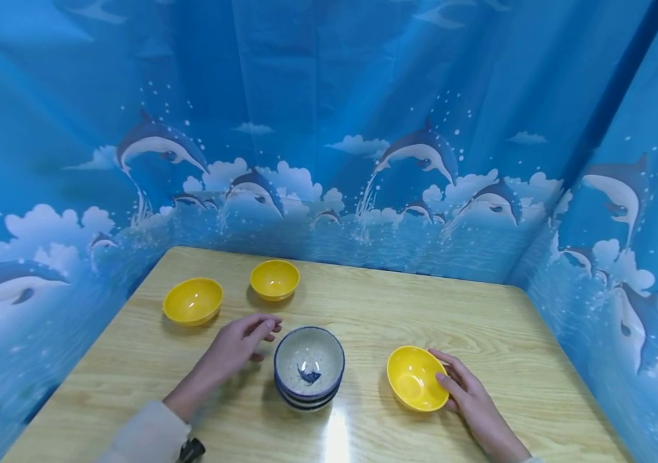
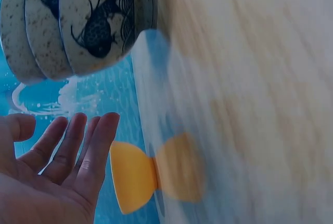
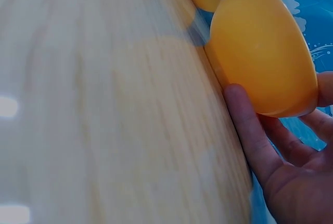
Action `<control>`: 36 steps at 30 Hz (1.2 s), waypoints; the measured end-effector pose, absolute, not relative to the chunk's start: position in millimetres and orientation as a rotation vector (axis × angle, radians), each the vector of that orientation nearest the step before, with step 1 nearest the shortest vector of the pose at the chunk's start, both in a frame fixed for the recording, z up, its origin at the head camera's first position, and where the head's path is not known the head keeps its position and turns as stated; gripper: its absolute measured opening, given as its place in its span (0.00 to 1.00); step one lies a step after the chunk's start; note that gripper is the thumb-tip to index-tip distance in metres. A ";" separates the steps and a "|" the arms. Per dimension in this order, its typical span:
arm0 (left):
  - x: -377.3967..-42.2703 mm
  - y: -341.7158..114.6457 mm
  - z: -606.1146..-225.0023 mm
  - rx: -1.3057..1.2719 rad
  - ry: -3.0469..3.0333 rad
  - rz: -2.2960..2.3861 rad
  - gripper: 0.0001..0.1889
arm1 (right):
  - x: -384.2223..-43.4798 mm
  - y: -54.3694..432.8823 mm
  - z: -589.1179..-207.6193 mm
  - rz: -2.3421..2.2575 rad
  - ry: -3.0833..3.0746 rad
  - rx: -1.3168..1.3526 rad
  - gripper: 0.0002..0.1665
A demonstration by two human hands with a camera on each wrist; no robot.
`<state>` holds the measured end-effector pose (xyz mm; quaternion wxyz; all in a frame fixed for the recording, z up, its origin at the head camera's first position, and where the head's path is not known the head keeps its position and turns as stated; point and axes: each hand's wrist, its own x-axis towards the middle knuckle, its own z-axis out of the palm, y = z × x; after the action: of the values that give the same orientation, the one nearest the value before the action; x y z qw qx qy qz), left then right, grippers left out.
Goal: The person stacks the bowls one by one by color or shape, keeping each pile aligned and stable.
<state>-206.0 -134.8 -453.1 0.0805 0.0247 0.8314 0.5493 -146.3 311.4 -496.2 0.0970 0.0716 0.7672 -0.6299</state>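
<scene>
A stack of speckled grey bowls with blue rims and a dark fish pattern (image 1: pixel 309 361) stands upright at the table's middle front. Just left of it is my left hand (image 1: pixel 243 341), palm toward the stack, fingers relaxed and apart from the bowls; its spread fingers (image 2: pixel 83 156) show in the left wrist view. My right hand (image 1: pixel 468 395) holds a yellow bowl (image 1: pixel 417 379) by its right side, thumb at the rim and fingers around the outer wall. In the right wrist view, one fingertip (image 3: pixel 237 96) lies low against this bowl. Whether its base touches the table cannot be told.
Two more yellow bowls stand upright further back: one at the far left (image 1: pixel 193 302), the other behind the stack (image 1: pixel 274 280). All rest on a light wooden table (image 1: pixel 479 315). A blue dolphin-print curtain (image 1: pixel 329 128) hangs along the table's back and sides.
</scene>
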 end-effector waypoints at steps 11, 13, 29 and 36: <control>-223.6 -160.8 -442.8 0.045 2.542 1.576 0.23 | -145.6 310.1 -496.0 -1.896 2.271 0.204 0.35; -225.2 -165.7 -437.4 0.047 2.554 1.579 0.25 | -145.4 309.9 -495.7 -1.894 2.273 0.205 0.35; -246.8 -218.3 -415.4 0.046 2.720 1.552 0.30 | -146.1 310.4 -496.1 -1.902 2.261 0.225 0.35; -253.5 -242.6 -416.8 -0.011 2.844 1.361 0.35 | -146.6 311.2 -496.8 -1.908 2.256 0.215 0.35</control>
<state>-253.5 -242.6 -416.8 -0.0058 -0.0035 0.9021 0.4315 -146.6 311.2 -496.8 0.0895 0.0721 0.7585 -0.6415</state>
